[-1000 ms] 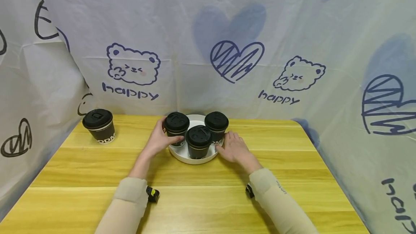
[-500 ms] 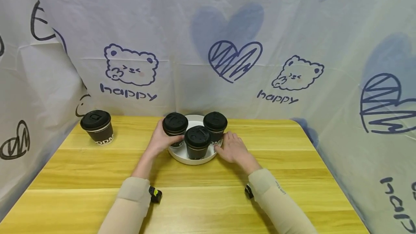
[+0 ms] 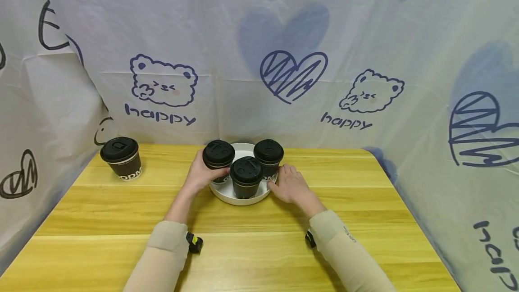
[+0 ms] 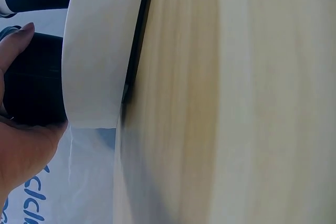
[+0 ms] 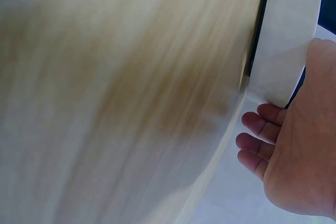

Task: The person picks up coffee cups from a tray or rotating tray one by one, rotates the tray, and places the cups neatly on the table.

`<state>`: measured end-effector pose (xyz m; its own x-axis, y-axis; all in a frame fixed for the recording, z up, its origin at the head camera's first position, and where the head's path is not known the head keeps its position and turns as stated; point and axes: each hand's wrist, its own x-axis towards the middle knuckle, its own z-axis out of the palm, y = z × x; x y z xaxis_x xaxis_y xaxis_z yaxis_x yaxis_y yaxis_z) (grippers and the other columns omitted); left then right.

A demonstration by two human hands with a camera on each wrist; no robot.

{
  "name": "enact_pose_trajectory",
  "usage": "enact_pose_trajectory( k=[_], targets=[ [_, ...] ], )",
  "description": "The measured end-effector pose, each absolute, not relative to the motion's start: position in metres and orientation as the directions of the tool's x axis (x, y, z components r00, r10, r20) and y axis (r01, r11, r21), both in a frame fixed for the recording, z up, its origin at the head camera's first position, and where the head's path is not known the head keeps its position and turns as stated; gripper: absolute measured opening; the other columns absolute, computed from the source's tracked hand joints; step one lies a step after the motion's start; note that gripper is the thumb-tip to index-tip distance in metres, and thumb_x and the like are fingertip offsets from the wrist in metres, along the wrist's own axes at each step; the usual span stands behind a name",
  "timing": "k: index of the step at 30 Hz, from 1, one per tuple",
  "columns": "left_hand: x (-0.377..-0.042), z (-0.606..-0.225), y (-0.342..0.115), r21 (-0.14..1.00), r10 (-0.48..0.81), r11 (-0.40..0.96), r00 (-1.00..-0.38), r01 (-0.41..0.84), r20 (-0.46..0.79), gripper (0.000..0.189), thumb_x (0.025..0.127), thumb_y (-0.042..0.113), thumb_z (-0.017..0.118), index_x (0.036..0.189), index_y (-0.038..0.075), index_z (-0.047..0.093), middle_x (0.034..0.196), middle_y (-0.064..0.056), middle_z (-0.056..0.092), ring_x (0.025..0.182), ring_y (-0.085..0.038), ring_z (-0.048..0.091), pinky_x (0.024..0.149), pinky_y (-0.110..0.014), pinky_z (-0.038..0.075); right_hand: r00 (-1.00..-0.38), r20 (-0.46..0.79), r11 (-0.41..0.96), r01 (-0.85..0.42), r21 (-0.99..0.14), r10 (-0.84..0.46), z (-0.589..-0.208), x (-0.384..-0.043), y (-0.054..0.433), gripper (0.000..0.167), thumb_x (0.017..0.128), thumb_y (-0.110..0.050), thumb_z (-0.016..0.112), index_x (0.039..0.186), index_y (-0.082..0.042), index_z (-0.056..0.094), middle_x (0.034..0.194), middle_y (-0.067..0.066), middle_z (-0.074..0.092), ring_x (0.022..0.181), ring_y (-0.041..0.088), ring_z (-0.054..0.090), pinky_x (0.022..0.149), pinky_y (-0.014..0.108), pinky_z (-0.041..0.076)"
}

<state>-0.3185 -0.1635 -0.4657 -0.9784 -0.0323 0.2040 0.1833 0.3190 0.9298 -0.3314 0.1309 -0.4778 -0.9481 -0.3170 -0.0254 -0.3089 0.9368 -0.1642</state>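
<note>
Three black paper cups with black lids stand upright on a round white tray (image 3: 227,199). My left hand (image 3: 199,175) grips the left cup (image 3: 219,153), its thumb across the front and its fingers mostly hidden behind. The left wrist view also shows that cup (image 4: 35,80) within the hand (image 4: 23,153), just inside the tray wall. At the right edge of the tray, my right hand (image 3: 293,184) holds the rim beside the right cup (image 3: 269,152). In the right wrist view its thumb lies over the rim and its curled fingertips (image 5: 254,121) are outside the wall. The front cup (image 3: 246,175) is untouched.
A fourth lidded black cup (image 3: 121,157) stands at the back left of the wooden table (image 3: 251,247). Printed cloth (image 3: 227,48) hangs right behind the table and along both sides. Small black wrist devices (image 3: 194,242) sit below the sleeves.
Both hands keep their places on the left cup and the tray rim. The head view has shifted very slightly; the left forearm has moved a little to the right.
</note>
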Motion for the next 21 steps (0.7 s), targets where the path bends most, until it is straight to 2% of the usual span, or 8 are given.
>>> enact_pose_trajectory(
  k=[14, 21],
  targets=[
    [-0.317, -0.462, -0.165, 0.929, -0.015, 0.289, -0.969, 0.232, 0.246, 0.082, 0.071, 0.007, 0.094, 0.141, 0.001, 0.052, 0.134, -0.022, 0.062, 0.127, -0.037, 0.056, 0.117, -0.052, 0.038, -0.948, -0.032, 0.937, -0.309, -0.161, -0.317, -0.482, -0.333, 0.131, 0.071, 0.103, -0.051, 0.045, 0.145, 0.006, 0.042, 0.129, 0.018, 0.048, 0.119, 0.033, 0.044, 0.102, 0.047, 0.043],
    [-0.312, -0.454, -0.164, 0.937, -0.034, 0.293, -0.977, 0.19, 0.209, 0.092, 0.074, 0.011, 0.093, 0.15, -0.002, 0.042, 0.144, -0.024, 0.055, 0.135, -0.039, 0.05, 0.12, -0.053, 0.034, -0.95, -0.037, 0.94, -0.3, -0.162, -0.31, -0.481, -0.332, 0.131, 0.073, 0.103, -0.052, 0.045, 0.147, 0.006, 0.041, 0.13, 0.018, 0.047, 0.119, 0.032, 0.044, 0.102, 0.047, 0.043]
  ],
)
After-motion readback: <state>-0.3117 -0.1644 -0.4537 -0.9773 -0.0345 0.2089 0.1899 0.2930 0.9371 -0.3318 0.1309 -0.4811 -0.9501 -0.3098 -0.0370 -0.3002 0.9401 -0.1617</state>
